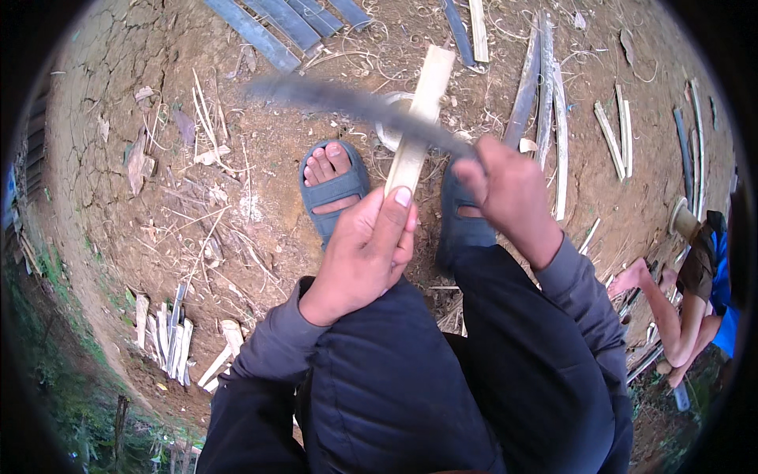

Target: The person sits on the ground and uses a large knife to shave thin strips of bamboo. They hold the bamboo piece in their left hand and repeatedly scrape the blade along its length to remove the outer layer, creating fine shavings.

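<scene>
The left hand [363,249] grips the near end of a pale strip [429,85], thumb pressed flat on top and fingers curled beneath, so that end is partly covered. The strip points away from the person, above the ground between the feet. The right hand [509,186] is balled into a fist around the handle of a knife [347,103]; the fist hides nearly all the handle. The blade, badly blurred, reaches leftward across the strip's middle; whether it touches cannot be told.

Behind the strip, a pale ring [387,140] shows only in part. The left sandal [335,193] is mostly visible; the right sandal [462,229] is partly covered by the right hand and a trouser leg.

Farther out, dark strips [257,35] lie toward the ground's far edge, their ends cut off by the frame. Long strips [545,87] lie to the right of the knife, amid thin shavings too tangled to separate. Short pieces [170,336] are bunched near the ground's near left edge, where greenery begins. On the right, another person [679,332] in blue is cut off by the dark rim, that person's hands hard to make out.
</scene>
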The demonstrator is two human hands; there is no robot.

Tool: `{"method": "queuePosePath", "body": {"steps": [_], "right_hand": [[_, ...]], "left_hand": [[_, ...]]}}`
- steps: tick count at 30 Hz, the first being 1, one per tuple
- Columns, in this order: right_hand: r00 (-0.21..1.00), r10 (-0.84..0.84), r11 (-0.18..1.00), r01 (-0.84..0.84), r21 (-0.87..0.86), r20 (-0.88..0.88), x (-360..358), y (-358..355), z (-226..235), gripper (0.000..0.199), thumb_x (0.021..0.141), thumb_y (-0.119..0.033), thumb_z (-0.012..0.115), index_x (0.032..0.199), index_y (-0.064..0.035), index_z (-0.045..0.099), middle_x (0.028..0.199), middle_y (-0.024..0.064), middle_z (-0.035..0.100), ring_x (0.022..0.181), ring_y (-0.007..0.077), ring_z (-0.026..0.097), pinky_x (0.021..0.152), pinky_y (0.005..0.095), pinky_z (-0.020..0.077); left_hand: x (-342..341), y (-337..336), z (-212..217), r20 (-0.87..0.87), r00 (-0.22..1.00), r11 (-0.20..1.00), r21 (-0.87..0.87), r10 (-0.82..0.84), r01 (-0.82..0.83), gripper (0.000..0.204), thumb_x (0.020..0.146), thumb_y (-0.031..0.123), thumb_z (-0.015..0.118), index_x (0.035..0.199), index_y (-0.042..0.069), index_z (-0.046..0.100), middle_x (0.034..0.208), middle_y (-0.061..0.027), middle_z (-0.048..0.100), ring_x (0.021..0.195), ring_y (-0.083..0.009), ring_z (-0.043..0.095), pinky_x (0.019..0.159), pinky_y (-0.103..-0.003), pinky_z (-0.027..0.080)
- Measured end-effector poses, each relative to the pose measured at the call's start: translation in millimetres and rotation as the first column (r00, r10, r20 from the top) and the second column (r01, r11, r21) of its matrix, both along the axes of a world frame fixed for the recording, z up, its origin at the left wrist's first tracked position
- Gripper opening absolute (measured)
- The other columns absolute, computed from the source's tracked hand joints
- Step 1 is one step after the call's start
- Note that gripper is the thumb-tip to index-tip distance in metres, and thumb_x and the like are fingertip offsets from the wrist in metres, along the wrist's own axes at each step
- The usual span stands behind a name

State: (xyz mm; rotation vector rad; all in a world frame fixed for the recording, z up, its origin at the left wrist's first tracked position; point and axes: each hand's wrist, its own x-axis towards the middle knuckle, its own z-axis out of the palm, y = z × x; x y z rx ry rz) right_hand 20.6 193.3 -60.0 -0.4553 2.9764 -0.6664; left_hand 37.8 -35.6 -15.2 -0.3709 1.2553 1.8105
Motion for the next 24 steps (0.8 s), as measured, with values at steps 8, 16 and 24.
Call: {"method": "queuePosePath", "body": {"steps": [8,16,24], "right_hand": [[0.999,-0.034,0.999,0.034,0.035,-0.001,-9,7,-17,0.055,0.089,-0.059,0.059,0.072,-0.0071,0.051,0.062,0.013,0.06,0.048,0.0298,0.061,0.042,0.04,0.046],[0.992,-0.099,0.993,0.093,0.076,0.073,-13,19,-20,0.053,0.093,-0.054,0.058,0.073,-0.0052,0.052,0.057,0.0172,0.056,0.049,0.036,0.059,0.045,0.0446,0.0461],[0.972,0.139,0.984,-0.114,0.138,-0.188,-33,34,-31,0.038,0.096,-0.038,0.058,0.083,-0.0028,0.057,0.065,0.0112,0.058,0.051,0.0317,0.059,0.047,0.0404,0.0473]], "left_hand": [[8,11,-8,-0.072,0.994,0.988,-0.123,0.086,-0.094,0.033,0.108,0.034,0.036,0.09,0.008,0.046,0.057,0.0031,0.038,0.039,-0.004,0.029,0.037,-0.021,0.023],[9,7,7,0.027,0.999,0.993,-0.115,0.044,-0.04,0.032,0.107,0.033,0.04,0.089,0.008,0.047,0.056,0.0032,0.038,0.041,-0.004,0.031,0.038,-0.022,0.025],[14,1,8,0.0,0.999,0.991,-0.129,0.039,-0.039,0.034,0.108,0.034,0.038,0.088,0.008,0.046,0.053,0.0037,0.035,0.038,-0.0036,0.027,0.037,-0.022,0.023]]}}
